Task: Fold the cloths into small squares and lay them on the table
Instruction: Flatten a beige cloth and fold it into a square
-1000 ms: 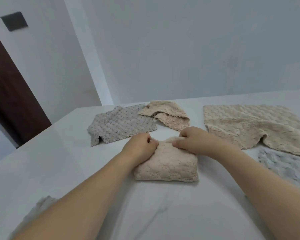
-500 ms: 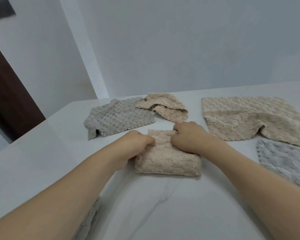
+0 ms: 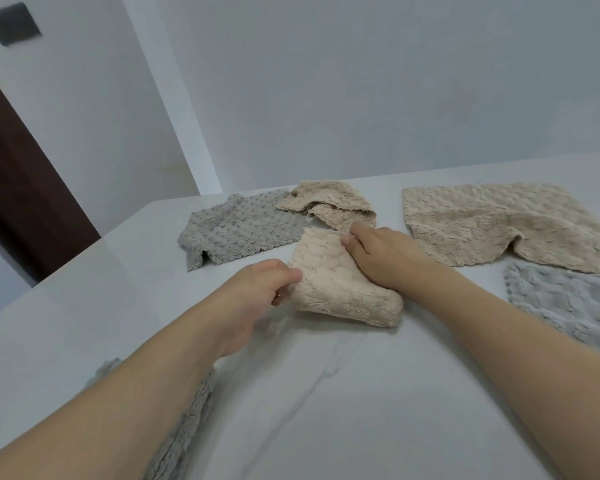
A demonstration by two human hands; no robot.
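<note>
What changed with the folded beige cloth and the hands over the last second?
The folded beige cloth has turned askew, its far edge lifted by the right hand. The left hand slid from the top to pinch its left edge. The other cloths stayed put.

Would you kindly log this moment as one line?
step: folding | left hand: pinches beige cloth | right hand: grips its far edge | table

My arms: both forearms bare, no sleeves. My left hand [image 3: 257, 292] and right hand [image 3: 385, 258]: bare, ungloved.
</note>
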